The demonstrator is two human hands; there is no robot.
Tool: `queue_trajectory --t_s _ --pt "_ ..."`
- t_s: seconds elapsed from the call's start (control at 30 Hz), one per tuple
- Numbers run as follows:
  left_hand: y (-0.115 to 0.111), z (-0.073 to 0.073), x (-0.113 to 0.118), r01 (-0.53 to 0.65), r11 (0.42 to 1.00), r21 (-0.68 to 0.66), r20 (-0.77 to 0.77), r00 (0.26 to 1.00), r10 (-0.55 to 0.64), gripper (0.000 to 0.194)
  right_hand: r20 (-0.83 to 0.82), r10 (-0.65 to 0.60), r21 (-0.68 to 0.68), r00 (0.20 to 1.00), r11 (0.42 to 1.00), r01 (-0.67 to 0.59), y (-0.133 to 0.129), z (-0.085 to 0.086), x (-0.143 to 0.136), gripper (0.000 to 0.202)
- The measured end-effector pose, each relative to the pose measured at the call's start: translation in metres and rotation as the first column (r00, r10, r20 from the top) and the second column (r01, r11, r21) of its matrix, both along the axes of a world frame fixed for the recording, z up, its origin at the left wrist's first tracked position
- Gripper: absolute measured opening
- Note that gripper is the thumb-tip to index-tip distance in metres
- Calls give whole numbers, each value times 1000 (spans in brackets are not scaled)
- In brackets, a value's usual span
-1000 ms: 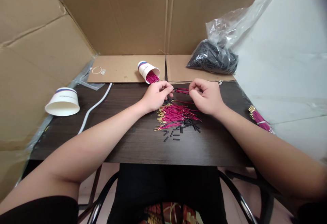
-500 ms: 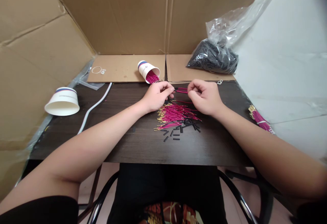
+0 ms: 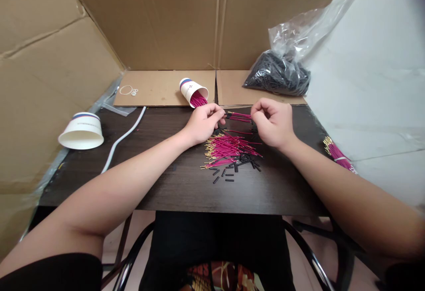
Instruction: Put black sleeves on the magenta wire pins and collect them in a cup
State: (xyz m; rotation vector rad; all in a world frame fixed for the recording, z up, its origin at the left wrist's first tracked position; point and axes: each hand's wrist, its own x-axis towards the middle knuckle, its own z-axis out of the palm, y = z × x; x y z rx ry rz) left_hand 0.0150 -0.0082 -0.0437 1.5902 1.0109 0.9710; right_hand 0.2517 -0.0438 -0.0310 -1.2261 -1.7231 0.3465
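Observation:
Several thin magenta wires [image 3: 239, 117] stretch between my hands, with gold tips and dark bits at their left ends. My right hand [image 3: 275, 124] is curled closed around their right part. My left hand [image 3: 206, 123] pinches at the left ends, on what looks like a small black sleeve; the exact grip is partly hidden. Below my hands lies a loose pile of magenta wires [image 3: 224, 147] with gold tips. Short black sleeves [image 3: 229, 175] are scattered in front of that pile, and more dark ones lie partly hidden by my left fingers.
A paper cup [image 3: 191, 88] lies on its side with magenta wires inside. Another cup [image 3: 82, 132] stands at left. A clear bag of black pieces [image 3: 279, 74] sits at the back right. A banded wire bundle [image 3: 338, 155] lies at the right edge. A pale cord [image 3: 122, 139] crosses the left side.
My right hand has shifted slightly right, away from my left, and more of the wires now shows between them. My left hand is nearly still.

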Motion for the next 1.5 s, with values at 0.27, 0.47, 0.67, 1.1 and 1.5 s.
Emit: queue_trajectory --t_s 0.27,0.47,0.67,1.1,1.5 --pt "1 -2 0 6 1000 -6 6 1000 -6 14 -7 -33 9 999 999 34 2 0 1 17" --pt "3 -6 -1 14 999 -30 24 1000 -14 9 32 -49 6 998 999 49 4 -2 2 17" --pt "4 -9 0 8 1000 -7 10 1000 -7 11 62 -56 -8 997 998 56 5 -4 1 17" --pt "5 -12 -2 15 998 59 -50 999 -12 14 70 131 -3 989 991 -131 5 -7 3 19" --pt "2 -6 -2 43 998 55 -79 996 -38 4 192 484 -1 854 870 -493 -3 -6 1 13"
